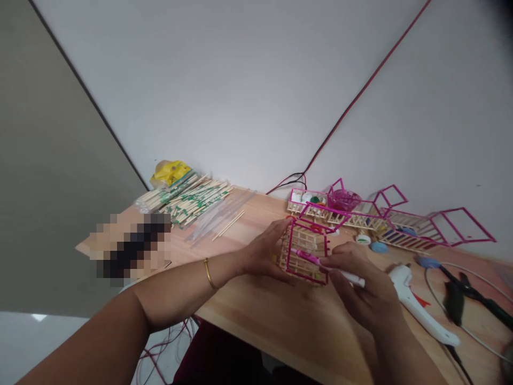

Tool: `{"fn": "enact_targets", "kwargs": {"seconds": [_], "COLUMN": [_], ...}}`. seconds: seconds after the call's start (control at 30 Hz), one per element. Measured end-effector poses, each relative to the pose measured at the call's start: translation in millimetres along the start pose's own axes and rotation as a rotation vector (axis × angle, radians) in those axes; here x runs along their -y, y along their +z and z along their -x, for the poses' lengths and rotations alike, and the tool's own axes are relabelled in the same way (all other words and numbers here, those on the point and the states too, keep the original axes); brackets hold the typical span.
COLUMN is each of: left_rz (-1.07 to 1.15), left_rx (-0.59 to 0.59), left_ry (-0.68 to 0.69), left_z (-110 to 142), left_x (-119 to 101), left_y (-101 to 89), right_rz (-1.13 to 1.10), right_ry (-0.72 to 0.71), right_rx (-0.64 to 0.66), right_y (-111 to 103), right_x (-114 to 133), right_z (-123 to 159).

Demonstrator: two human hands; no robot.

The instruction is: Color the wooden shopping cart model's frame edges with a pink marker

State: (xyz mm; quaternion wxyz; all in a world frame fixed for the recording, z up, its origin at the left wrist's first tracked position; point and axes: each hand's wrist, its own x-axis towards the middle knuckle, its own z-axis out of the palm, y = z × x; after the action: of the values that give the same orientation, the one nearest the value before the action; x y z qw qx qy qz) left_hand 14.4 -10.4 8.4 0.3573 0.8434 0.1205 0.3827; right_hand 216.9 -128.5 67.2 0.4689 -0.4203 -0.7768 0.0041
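My left hand [266, 254] grips the left side of a small box built of thin wooden sticks [306, 235], its edges coloured bright pink. The box is tilted, with its framed opening facing me. In my right hand [363, 283] is a slim brush [348, 276] with a white handle and a pink front part. Its tip reaches across the box's opening toward the left edge; I cannot tell whether it touches the wood. Fingers and thumb pinch the brush near the middle.
Behind the box stand more pink-edged stick boxes [401, 235], one holding a pink bowl [344, 199]. A white glue gun [425, 313] and dark pliers-like tool [467, 289] lie right. Bundled wooden sticks [196, 203] and a yellow bag [170, 174] sit left. Cables [340, 117] run along the wall.
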Motion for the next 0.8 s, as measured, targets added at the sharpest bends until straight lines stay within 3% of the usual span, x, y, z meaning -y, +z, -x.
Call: {"fn": "enact_targets", "kwargs": {"seconds": [0.2, 0.6, 0.8], "left_rz": [0.043, 0.136, 0.050], "left_rx": [-0.034, -0.052, -0.050], "left_ry": [0.005, 0.025, 0.007], "left_z": [-2, -10, -2], "left_x": [-2, -4, 4], "left_y": [-1.2, 0.4, 1.1], "right_rz": [-0.112, -0.143, -0.136], "right_ry": [-0.016, -0.026, -0.016], "right_rx": [0.079, 0.094, 0.094], "right_y": [-1, 2, -2], "right_x": [6, 6, 6], "right_z": [-1, 2, 1]}}
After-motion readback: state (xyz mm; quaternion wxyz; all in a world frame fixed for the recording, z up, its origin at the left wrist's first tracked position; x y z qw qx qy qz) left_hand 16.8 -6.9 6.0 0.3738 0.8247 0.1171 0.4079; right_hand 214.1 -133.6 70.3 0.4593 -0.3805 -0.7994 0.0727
